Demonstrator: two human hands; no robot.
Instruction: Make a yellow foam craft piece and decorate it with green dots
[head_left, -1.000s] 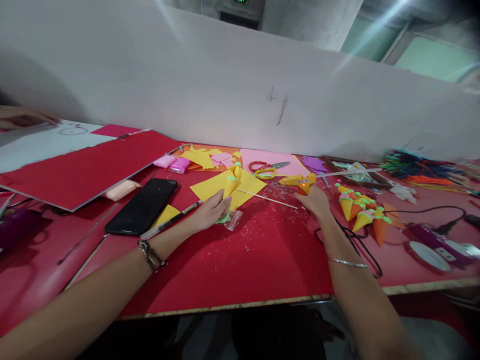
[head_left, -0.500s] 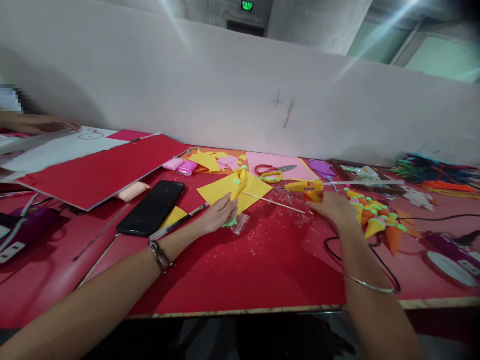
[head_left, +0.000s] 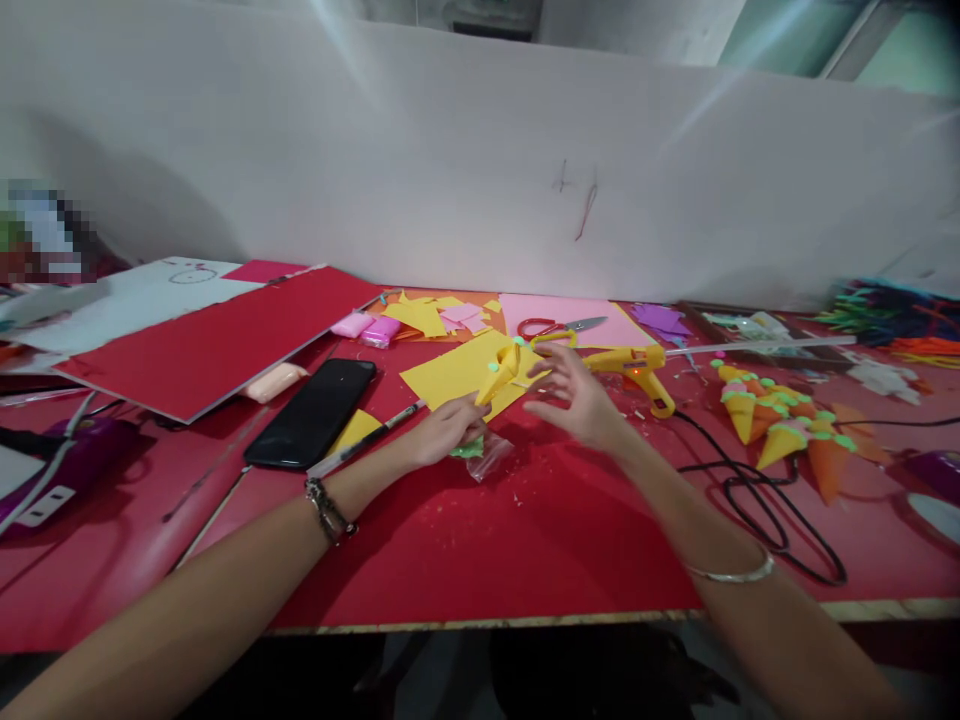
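Note:
My left hand [head_left: 450, 430] is closed around the lower end of a small yellow paper cone [head_left: 501, 372], which has pale green dots on it. Yellow paper [head_left: 442, 370] lies beneath the cone. My right hand [head_left: 574, 395] is just right of the cone, fingers apart and holding nothing. A yellow hot glue gun [head_left: 637, 368] rests on the table beyond that hand, a long clear glue stick [head_left: 765, 345] in its back end. By my left hand lie a small clear plastic bag [head_left: 487, 458] and a bit of green material [head_left: 469, 450].
Several decorated paper cones [head_left: 787, 415] lie at the right, near the glue gun's black cord [head_left: 787, 550]. Scissors [head_left: 585, 324] lie at the back on pink paper. Left of my hands are a black phone [head_left: 311, 412], a pen [head_left: 367, 437] and a red board [head_left: 217, 340].
My right hand has let go of the glue gun and moved left toward the cone, its fingers spreading. My left hand keeps hold of the cone, which is now tilted further right.

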